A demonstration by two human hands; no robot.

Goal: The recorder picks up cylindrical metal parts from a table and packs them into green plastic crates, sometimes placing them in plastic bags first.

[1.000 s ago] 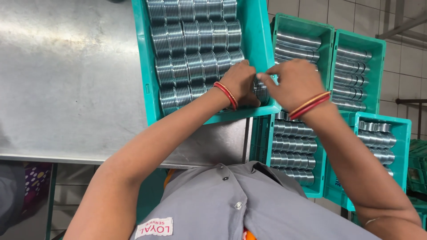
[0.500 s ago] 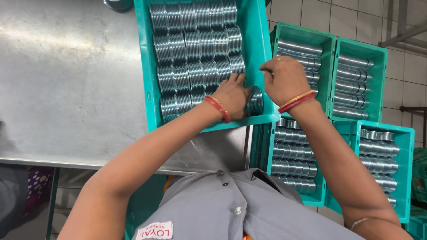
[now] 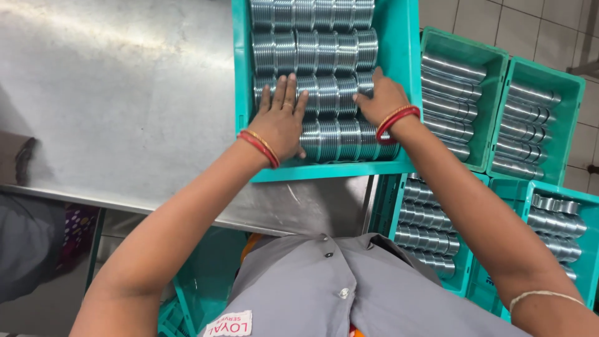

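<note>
A teal plastic crate [image 3: 407,56] stands on a steel table and is packed with rows of shiny metal rings [image 3: 331,50]. My left hand [image 3: 281,118] lies flat, fingers spread, on the rings in the near left part of the crate. My right hand [image 3: 382,97] rests palm down on the rings at the near right, fingers pointing left. Both wrists wear red bangles. Neither hand grips anything.
The steel table [image 3: 112,100] stretches to the left of the crate. Several more teal crates [image 3: 499,68] filled with metal rings stand on the floor to the right and below the table edge. A person's dark clothing [image 3: 25,243] shows at the lower left.
Both hands were pinched together on a stack of rings at the crate's near right edge. Now they have let go, spread apart and lie flat on the rows.
</note>
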